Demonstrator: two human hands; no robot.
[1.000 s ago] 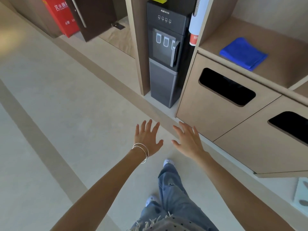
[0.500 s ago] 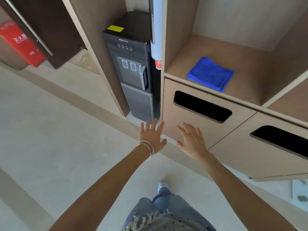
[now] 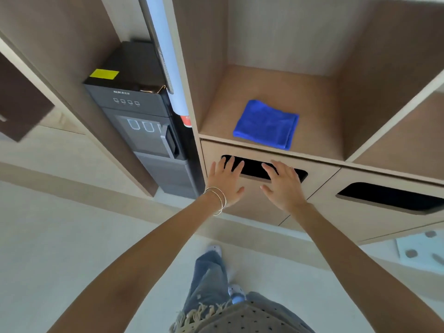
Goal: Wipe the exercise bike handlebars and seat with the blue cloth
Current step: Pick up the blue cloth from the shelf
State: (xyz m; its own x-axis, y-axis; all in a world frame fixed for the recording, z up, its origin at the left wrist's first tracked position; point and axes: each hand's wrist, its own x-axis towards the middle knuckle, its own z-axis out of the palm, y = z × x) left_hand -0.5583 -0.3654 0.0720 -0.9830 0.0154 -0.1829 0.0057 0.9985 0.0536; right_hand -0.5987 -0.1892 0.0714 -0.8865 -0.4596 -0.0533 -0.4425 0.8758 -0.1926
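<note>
A folded blue cloth (image 3: 266, 124) lies flat near the front edge of an open wooden shelf (image 3: 319, 109). Both my hands are stretched out below it, in front of the cabinet panel with a dark slot (image 3: 254, 168). My left hand (image 3: 224, 181), with thin bangles on the wrist, is open with fingers spread. My right hand (image 3: 283, 186) is open too, palm down, holding nothing. Neither hand touches the cloth. No exercise bike is in view.
A black water dispenser (image 3: 144, 131) stands in a niche left of the shelf, with a white cup tube (image 3: 168, 58) beside it. A second slotted panel (image 3: 389, 200) lies to the right. A white scale (image 3: 422, 251) sits on the floor at right. My legs are below.
I have stepped closer to the cabinet. Both hands have risen toward the slotted panel and the cloth, which now looks larger and nearer the centre of view.
</note>
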